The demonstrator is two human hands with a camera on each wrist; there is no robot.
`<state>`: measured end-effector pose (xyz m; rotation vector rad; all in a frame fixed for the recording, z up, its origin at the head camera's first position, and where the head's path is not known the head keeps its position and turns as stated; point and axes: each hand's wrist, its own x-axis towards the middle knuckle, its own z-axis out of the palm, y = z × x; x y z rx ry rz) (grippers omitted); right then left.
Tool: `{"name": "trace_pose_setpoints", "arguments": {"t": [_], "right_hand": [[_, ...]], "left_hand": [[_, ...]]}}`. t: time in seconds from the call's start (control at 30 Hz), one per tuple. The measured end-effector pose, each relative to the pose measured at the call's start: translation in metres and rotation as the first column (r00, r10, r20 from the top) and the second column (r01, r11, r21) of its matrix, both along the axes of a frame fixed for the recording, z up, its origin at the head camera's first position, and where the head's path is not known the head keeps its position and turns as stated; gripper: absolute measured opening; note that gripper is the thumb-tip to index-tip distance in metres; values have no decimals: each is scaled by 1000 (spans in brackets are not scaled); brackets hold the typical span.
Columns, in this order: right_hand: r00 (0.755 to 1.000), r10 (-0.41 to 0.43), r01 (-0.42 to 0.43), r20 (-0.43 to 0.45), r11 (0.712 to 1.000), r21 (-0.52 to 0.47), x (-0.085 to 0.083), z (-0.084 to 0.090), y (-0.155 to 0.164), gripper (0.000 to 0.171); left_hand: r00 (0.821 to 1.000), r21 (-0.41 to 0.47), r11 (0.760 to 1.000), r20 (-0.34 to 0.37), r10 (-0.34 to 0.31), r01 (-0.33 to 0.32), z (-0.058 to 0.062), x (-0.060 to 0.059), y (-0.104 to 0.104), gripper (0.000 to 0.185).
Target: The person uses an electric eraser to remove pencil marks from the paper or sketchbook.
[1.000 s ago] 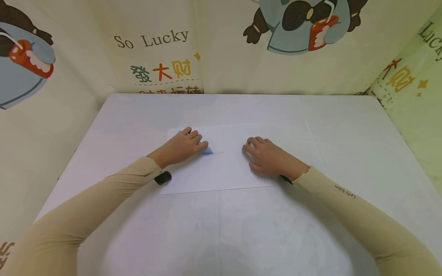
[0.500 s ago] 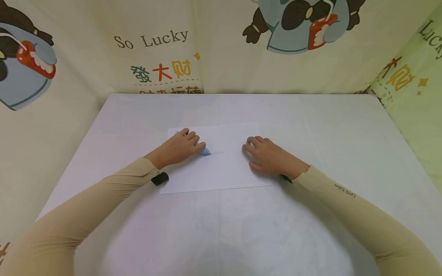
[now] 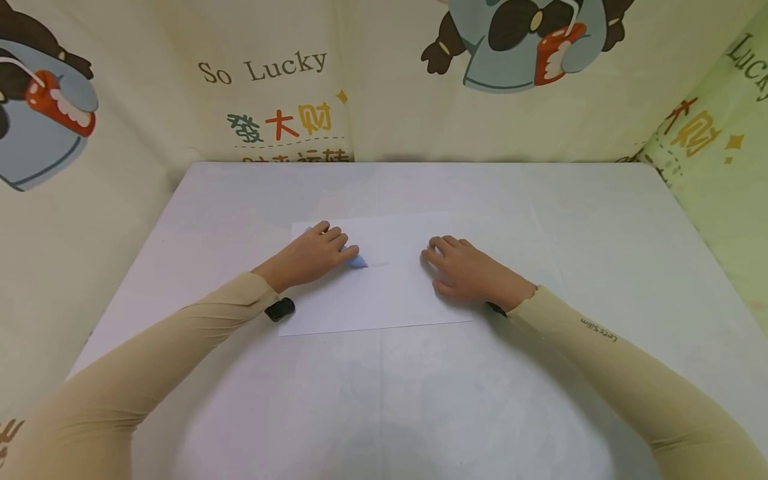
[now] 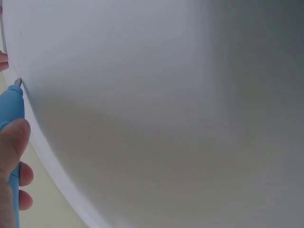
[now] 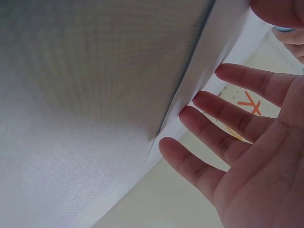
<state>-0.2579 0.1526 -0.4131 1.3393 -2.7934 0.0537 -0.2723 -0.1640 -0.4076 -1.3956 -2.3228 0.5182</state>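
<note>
A white sheet of paper (image 3: pixel 372 307) lies on the table under both hands. My left hand (image 3: pixel 312 255) grips a light-blue pen (image 4: pixel 12 105) with a grey metal point, its thumb along the barrel. In the head view the pen's tip end (image 3: pixel 357 261) shows past the thumb, right at the left end of a faint grey line (image 3: pixel 379 265) on the paper. The rest of the pen is mostly hidden by the hand. My right hand (image 3: pixel 465 272) rests at the sheet's right side with spread fingers (image 5: pixel 199 128), fingertips on the paper, holding nothing.
A white-covered table (image 3: pixel 384 400) surrounds the sheet, with faint creases in its cover. Cream curtains (image 3: pixel 390 127) with cartoon prints and lettering hang along the back and sides. A dark wrist camera (image 3: pixel 280 309) sits under the left cuff.
My left hand and the pen shifted slightly left, then a touch back to the right. More of the faint line shows beside the tip. My right hand stayed in place.
</note>
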Motion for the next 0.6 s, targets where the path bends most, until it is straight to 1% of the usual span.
{"name": "trace_pose_setpoints", "arguments": {"t": [0.1, 0.33, 0.47, 0.6], "right_hand": [[1000, -1, 1, -2, 1000, 4, 0, 0, 0, 39], [1000, -7, 7, 4, 1000, 3, 0, 0, -1, 39], [1000, -5, 5, 2, 1000, 1, 0, 0, 0, 38], [1000, -5, 5, 2, 1000, 7, 0, 1, -1, 38]], "left_hand": [[1000, 3, 1000, 5, 2, -2, 0, -2, 3, 25], [1000, 5, 1000, -23, -4, 4, 1, -5, 8, 22], [1000, -9, 1000, -28, 3, -3, 1, -5, 8, 22], [1000, -17, 1000, -18, 11, -11, 1, -4, 4, 23]]}}
